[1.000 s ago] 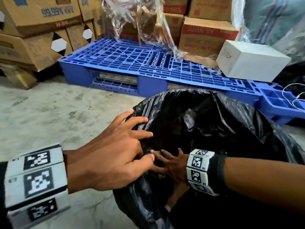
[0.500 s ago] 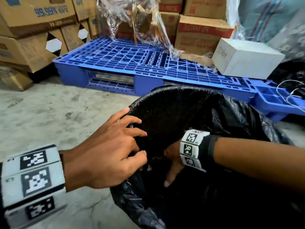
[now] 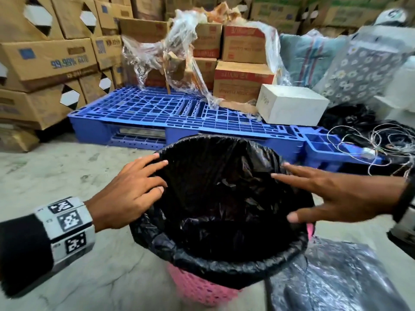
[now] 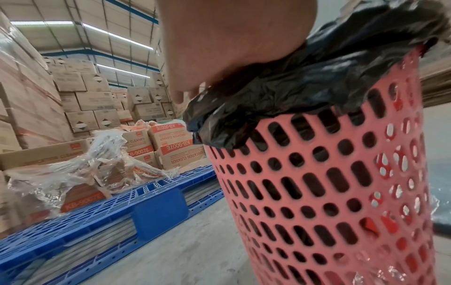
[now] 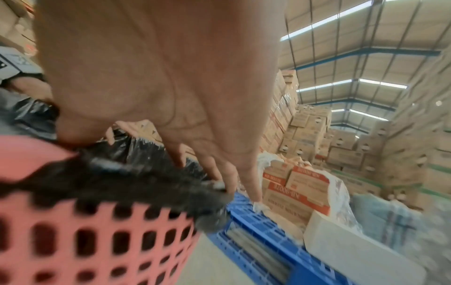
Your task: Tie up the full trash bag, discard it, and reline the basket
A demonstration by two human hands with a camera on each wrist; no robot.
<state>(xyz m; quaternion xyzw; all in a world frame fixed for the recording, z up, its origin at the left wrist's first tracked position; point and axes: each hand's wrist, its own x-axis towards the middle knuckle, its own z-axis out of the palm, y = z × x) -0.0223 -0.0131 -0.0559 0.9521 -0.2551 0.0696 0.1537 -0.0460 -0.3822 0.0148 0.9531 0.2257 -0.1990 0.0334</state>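
Note:
A pink perforated basket [image 3: 197, 286] stands on the concrete floor, lined with a black trash bag [image 3: 224, 198] whose edge is folded down over the rim. My left hand [image 3: 134, 187] rests on the liner at the left rim, fingers spread and loosely bent. At the right rim my right hand [image 3: 318, 194] lies flat, fingers straight, thumb on the fold. The left wrist view shows the left hand [image 4: 231, 38] on the crumpled bag edge [image 4: 292, 86] above the basket wall [image 4: 329, 192]. In the blurred right wrist view, the right hand [image 5: 158, 67] reaches over the bag edge [image 5: 122, 173] and basket [image 5: 73, 241].
A blue plastic pallet [image 3: 179, 115] lies just behind the basket, with a white box [image 3: 292, 106], cardboard cartons [image 3: 242, 79] and torn clear wrap [image 3: 170, 59] on it. Tangled wire [image 3: 377, 142] lies at the right. A dark shiny plastic bag [image 3: 336, 279] lies on the floor, right of the basket.
My right hand has come up out of the bag and moved to the right rim, fingers now straight. The left hand stays at the left rim. The bag mouth is spread wide.

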